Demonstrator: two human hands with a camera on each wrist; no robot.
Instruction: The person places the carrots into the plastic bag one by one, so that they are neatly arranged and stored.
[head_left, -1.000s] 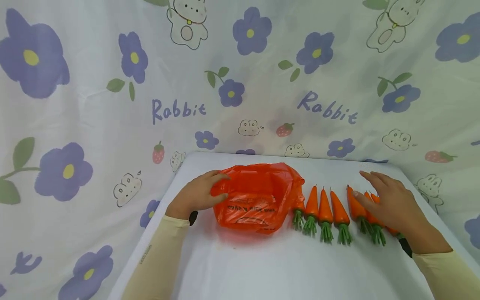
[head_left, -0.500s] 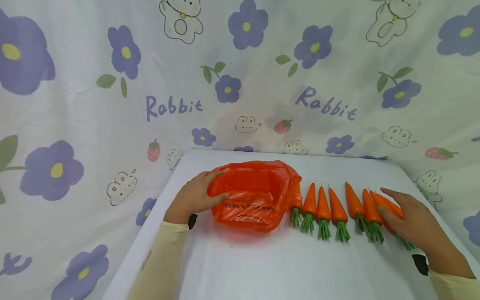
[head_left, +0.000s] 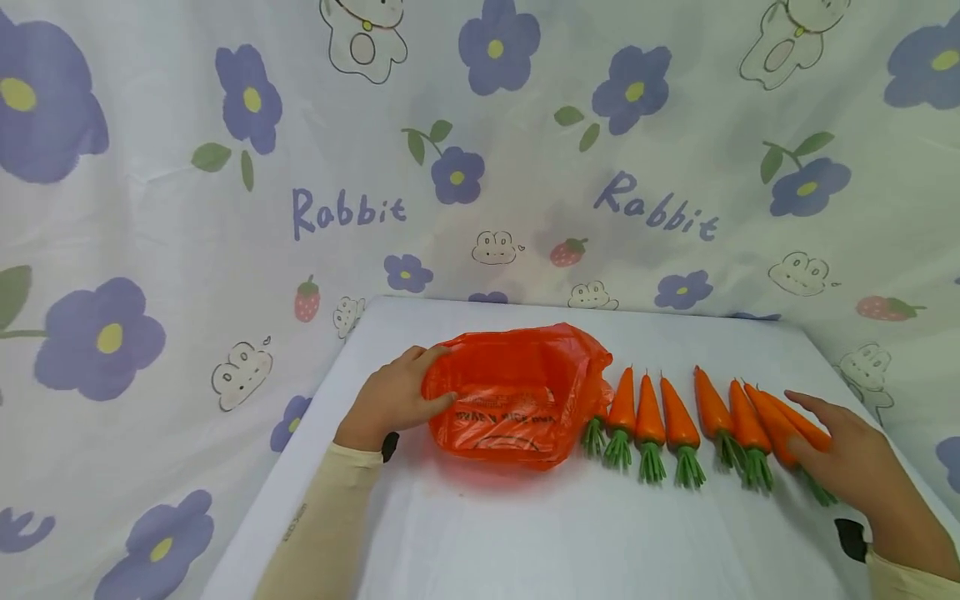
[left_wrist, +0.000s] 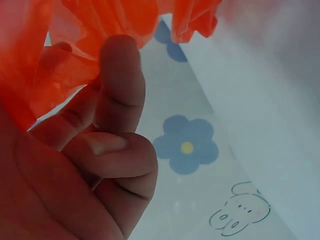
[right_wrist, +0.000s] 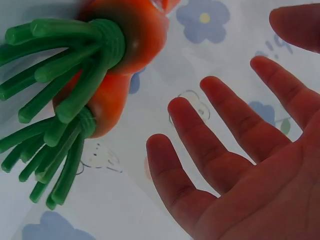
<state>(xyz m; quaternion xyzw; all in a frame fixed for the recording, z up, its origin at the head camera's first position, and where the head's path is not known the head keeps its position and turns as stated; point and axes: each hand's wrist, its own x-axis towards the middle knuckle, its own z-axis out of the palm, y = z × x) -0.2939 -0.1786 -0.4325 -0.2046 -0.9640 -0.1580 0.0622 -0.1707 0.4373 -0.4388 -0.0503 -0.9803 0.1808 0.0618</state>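
Observation:
A crinkled red plastic bag (head_left: 510, 421) with dark print lies with its mouth towards the camera. My left hand (head_left: 397, 396) holds its left edge, thumb at the mouth; in the left wrist view the bag (left_wrist: 120, 17) touches the curled fingers of that hand (left_wrist: 110, 120). Right of the bag several orange carrots (head_left: 678, 421) with green stems lie side by side. Over the rightmost carrots (head_left: 776, 421) hovers my right hand (head_left: 862, 458), empty. Seen from the right wrist, the hand (right_wrist: 235, 155) has spread fingers, apart from two carrots (right_wrist: 145, 37).
A white-covered table (head_left: 555, 542) carries everything. Behind it hangs a pale cloth (head_left: 525, 175) printed with flowers and rabbits. One carrot (head_left: 596, 425) is partly behind the bag's right side.
My right hand has moved right and a little nearer, uncovering carrots at the right end of the row. My left hand stays at the bag's left edge.

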